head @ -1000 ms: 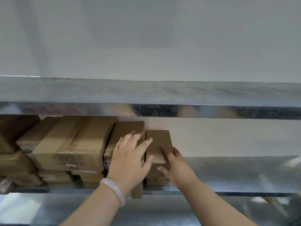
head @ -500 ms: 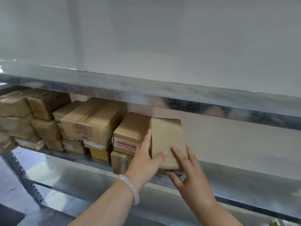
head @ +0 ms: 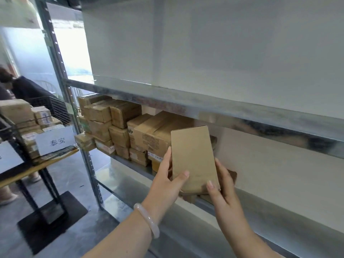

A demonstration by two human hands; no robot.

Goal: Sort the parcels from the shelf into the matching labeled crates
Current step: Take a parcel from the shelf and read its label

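A plain brown cardboard parcel (head: 193,157) is held upright in front of the metal shelf (head: 242,112), its blank face toward me. My left hand (head: 167,181) grips its left edge, thumb across the lower front. My right hand (head: 221,185) holds its lower right corner, thumb on the front and fingers behind. More brown parcels (head: 119,127) are stacked on the shelf's left part. A wire crate (head: 16,127) with a white label (head: 55,140) and parcels inside stands on a stand at the left.
The shelf's upright post (head: 74,116) stands between the crate and the stacked parcels. A person in dark clothing (head: 24,88) bends behind the crate. The stand's black base (head: 52,218) lies on the grey floor. A lower shelf board (head: 130,185) runs beneath the parcel.
Both hands have drawn the parcel off the shelf toward me and tilted it upright. The view has swung left and back, bringing the labelled crate and the floor into sight.
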